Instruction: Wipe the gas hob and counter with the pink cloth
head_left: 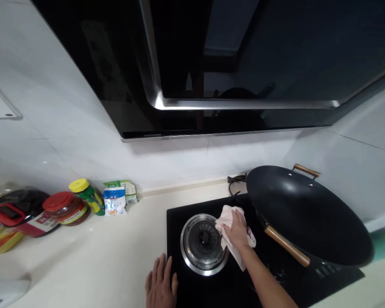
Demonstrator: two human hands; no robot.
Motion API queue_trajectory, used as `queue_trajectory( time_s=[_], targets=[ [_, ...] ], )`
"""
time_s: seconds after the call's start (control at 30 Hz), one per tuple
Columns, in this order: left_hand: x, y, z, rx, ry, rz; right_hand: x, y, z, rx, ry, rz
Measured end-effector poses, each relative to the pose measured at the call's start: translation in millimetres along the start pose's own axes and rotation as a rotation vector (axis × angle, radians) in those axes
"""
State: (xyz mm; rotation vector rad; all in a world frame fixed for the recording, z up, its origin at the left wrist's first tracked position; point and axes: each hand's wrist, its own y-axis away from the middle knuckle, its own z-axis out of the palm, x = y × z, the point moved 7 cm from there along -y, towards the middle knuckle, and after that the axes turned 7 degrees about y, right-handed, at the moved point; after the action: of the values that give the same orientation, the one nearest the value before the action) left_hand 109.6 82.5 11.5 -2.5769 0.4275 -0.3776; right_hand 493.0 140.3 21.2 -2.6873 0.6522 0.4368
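Note:
My right hand (238, 231) presses a crumpled pale pink cloth (228, 216) onto the black glass cooktop (218, 291), just right of the round burner (204, 244) with its steel ring. Part of the cloth trails out below the wrist, and the palm side of the hand is hidden. Flat on the white counter (115, 261), at the cooktop's left edge, rests my left hand (161, 282), its fingers stretched out and holding nothing. A large black wok (304, 214) with a wooden handle (287, 246) sits over the cooktop's right side.
Low overhead hangs a black range hood (186, 119). Along the wall at left stand a red-lidded jar (67, 208), a green bottle with a yellow cap (87, 196), small packets (114, 201) and a dark bottle with a red handle (25, 211). A black pot stand (235, 185) lies behind the cooktop.

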Motion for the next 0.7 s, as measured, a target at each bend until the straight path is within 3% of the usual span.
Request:
queue_trajectory(
  time_s=[0.2,0.33,0.43,0.53,0.7],
  targets=[
    [3,4,2.1,0.007,0.027,-0.014,-61,-62,15,-0.21,0.064,-0.093],
    [3,7,2.4,0.007,0.027,0.009,-130,-71,43,-0.332,0.049,-0.182],
    [1,8,2.0,0.011,0.05,0.018,-198,-50,61,-0.443,0.007,-0.332],
    [-1,7,0.2,0.037,0.086,0.004,-252,-8,66,-0.515,-0.033,-0.46],
    [-6,8,-1.9,0.105,0.175,-0.012,-285,78,58,-0.574,-0.1,-0.746]
  ],
)
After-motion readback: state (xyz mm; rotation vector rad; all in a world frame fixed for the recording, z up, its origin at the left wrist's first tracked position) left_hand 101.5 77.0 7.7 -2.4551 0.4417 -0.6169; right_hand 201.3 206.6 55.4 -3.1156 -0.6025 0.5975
